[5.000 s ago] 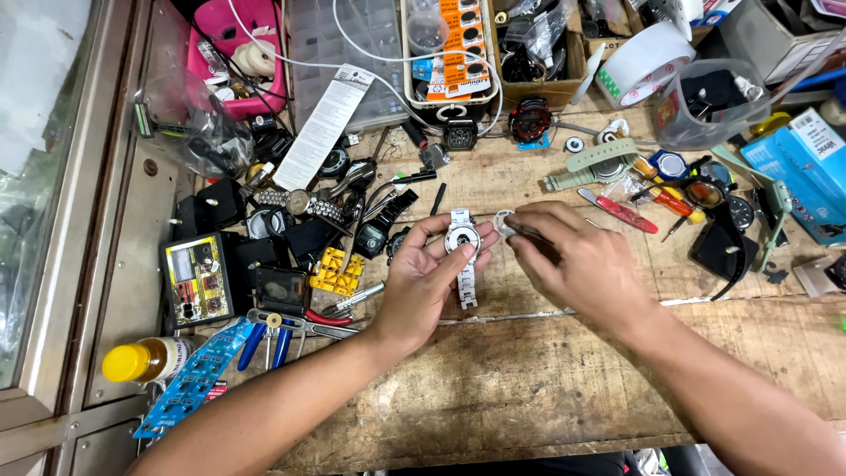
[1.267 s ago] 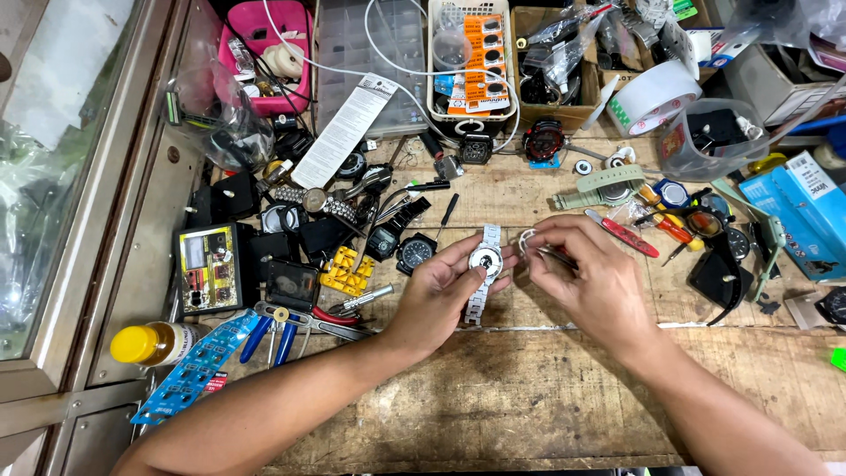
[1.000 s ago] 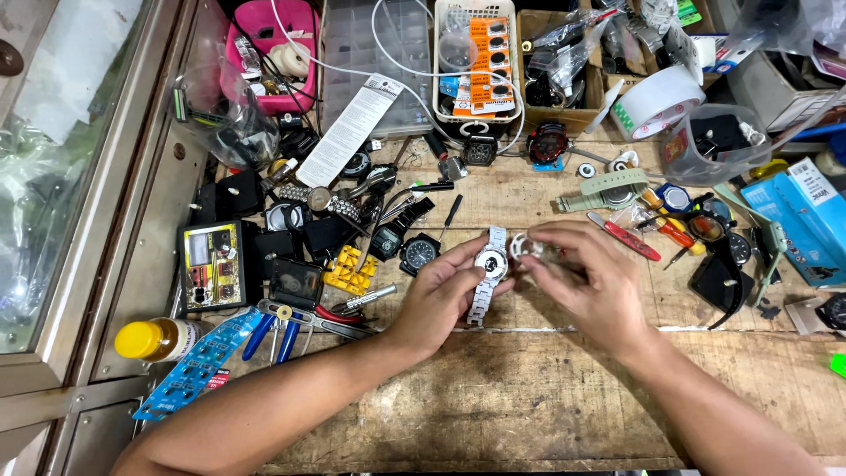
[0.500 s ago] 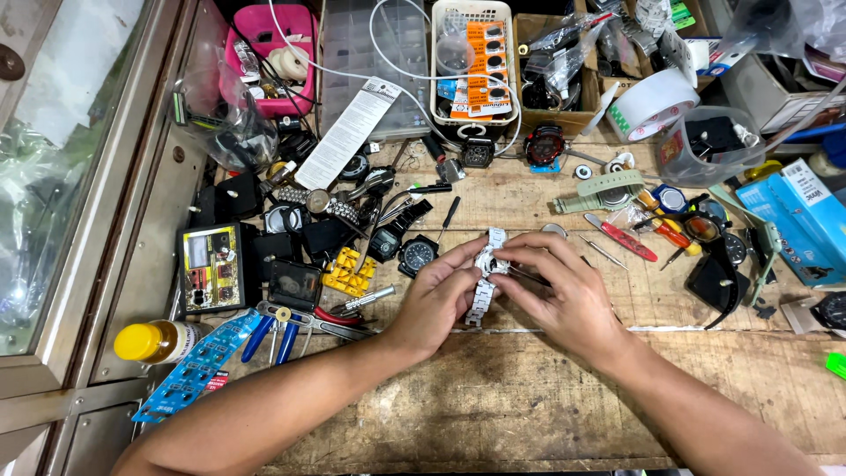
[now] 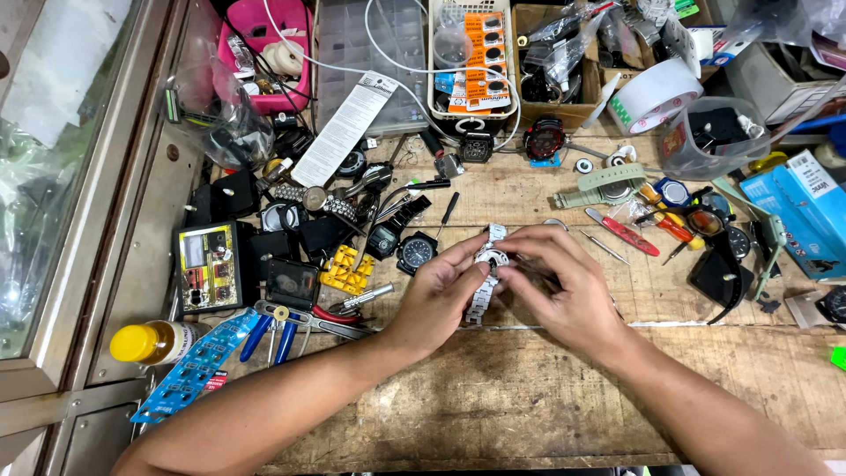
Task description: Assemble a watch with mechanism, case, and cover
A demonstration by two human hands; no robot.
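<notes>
You are holding a silver metal-band watch (image 5: 484,275) between both hands at the middle of the wooden table (image 5: 546,397), its case back facing up. Your left hand (image 5: 438,295) is gripping the case and band from the left, and your right hand (image 5: 564,286) is closing over it from the right, fingertips pressing on the case. A black watch (image 5: 414,251) is lying just left of your hands, and a red-handled tool (image 5: 621,231) is resting farther right.
</notes>
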